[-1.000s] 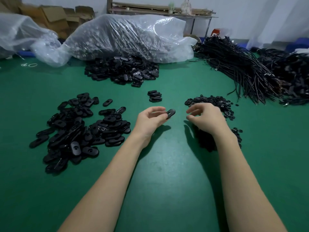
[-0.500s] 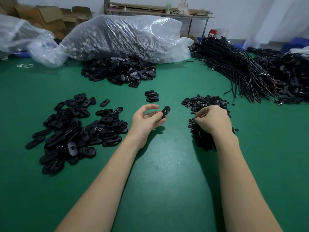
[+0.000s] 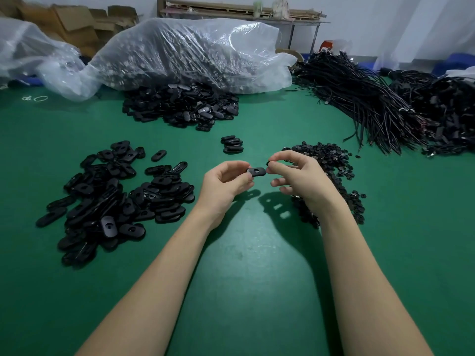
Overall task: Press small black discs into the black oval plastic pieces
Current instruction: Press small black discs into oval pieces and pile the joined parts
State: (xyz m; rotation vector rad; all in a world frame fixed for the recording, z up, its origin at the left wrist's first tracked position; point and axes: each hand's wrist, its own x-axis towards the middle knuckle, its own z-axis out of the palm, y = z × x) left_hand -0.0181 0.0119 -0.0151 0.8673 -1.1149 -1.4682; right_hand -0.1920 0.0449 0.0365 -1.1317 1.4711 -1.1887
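Observation:
My left hand pinches a black oval plastic piece above the green table, its hole facing up. My right hand is raised just right of it, thumb and forefinger pinched on a small black disc at the oval's right end. A pile of small black discs lies under and behind my right hand. A heap of loose oval pieces lies to the left.
A short stack of oval pieces sits ahead of my hands. Farther back lie another oval heap, a clear plastic bag of parts, and bundles of black cords at the right. The green table spreads below my forearms.
My right hand has lifted off the disc pile and come left to the oval piece, pinching a disc. My left hand has turned the oval piece flat.

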